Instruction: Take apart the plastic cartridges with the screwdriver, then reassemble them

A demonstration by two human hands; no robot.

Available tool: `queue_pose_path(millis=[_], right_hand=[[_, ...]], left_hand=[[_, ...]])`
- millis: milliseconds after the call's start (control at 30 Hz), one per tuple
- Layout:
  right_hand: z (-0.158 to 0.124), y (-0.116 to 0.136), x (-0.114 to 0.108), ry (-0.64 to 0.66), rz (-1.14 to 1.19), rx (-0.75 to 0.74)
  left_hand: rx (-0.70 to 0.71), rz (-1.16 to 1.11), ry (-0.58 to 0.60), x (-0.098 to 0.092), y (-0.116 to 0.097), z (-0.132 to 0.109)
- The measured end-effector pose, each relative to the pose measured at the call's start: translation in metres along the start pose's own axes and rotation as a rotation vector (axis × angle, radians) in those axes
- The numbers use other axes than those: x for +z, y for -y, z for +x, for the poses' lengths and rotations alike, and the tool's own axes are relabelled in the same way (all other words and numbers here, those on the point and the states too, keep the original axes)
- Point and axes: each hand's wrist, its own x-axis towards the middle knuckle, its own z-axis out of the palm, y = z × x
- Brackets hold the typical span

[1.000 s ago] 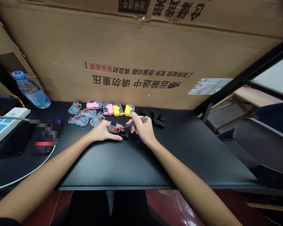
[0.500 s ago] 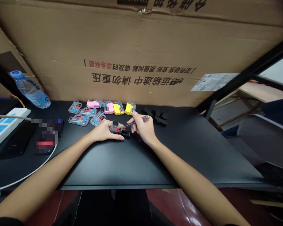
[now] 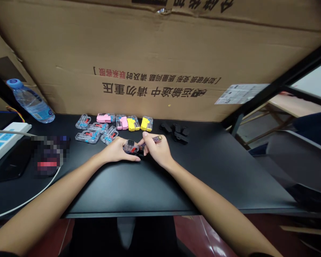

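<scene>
My left hand [image 3: 117,150] is closed around a small clear plastic case [image 3: 131,146] with a black block and a red part inside. Between the finger and thumb of my right hand [image 3: 159,150] is a slim screwdriver [image 3: 153,141] with a purplish see-through handle. Its tip is at the case's right side, where my fingers hide the exact contact. A dark piece [image 3: 141,152] shows under the case, partly covered. Behind my hands lie several similar clear cases [image 3: 87,136] with red and blue parts, plus pink ones [image 3: 106,117] and yellow ones [image 3: 146,124].
Several black plastic parts [image 3: 180,135] lie right of the cases. A cardboard sheet [image 3: 155,46] walls off the back. On the left are a water bottle [image 3: 32,101], a white power strip [image 3: 9,137], a dark phone [image 3: 12,166] and a white cable [image 3: 44,191].
My right hand has moved left and slightly down, bringing the screwdriver closer to the case. My left hand still holds the case. The view has shifted slightly.
</scene>
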Motion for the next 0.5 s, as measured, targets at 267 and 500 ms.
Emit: queue_pose_path(millis=[267,500], right_hand=[[0.0033,0.0033,-0.0070,-0.137,0.093,0.019],[0.0012,0.0022,-0.0067,-0.105,0.080,0.015]], left_hand=[[0.009,-0.037,0.004,0.0008,0.0012,0.0004],[-0.022,-0.024,0.029,-0.0001,0.0015,0.0002]])
